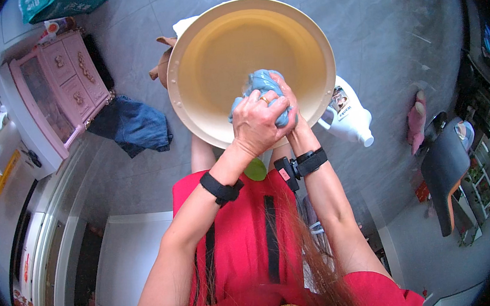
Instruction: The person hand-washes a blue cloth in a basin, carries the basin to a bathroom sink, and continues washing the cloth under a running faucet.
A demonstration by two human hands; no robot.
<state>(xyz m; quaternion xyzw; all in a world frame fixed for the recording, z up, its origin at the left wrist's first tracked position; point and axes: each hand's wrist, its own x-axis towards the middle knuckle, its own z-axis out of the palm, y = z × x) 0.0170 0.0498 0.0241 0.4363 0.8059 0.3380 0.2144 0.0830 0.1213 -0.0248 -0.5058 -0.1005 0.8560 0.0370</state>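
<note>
My left hand [256, 118], with a ring on one finger, is wrapped around a bunched light-blue cloth [260, 82]. From the other side my right hand [289, 98] presses on the same cloth, so it is squeezed between both palms. The cloth looks wet and shiny, and my fingers cover much of it. Both hands are above the near side of a round cream basin [185, 110]. Its inside is yellowish, and I cannot tell how much water it holds. Black straps circle both wrists; a small black device sits at the right one.
A white plastic jug [349, 114] with a label is right of the basin. Blue denim [140, 123] lies on the grey floor, left, near a pink drawer cabinet [71, 76]. Brown fabric [163, 65] shows behind the basin. A dark chair [445, 169] and pink soft toy [416, 123] are far right.
</note>
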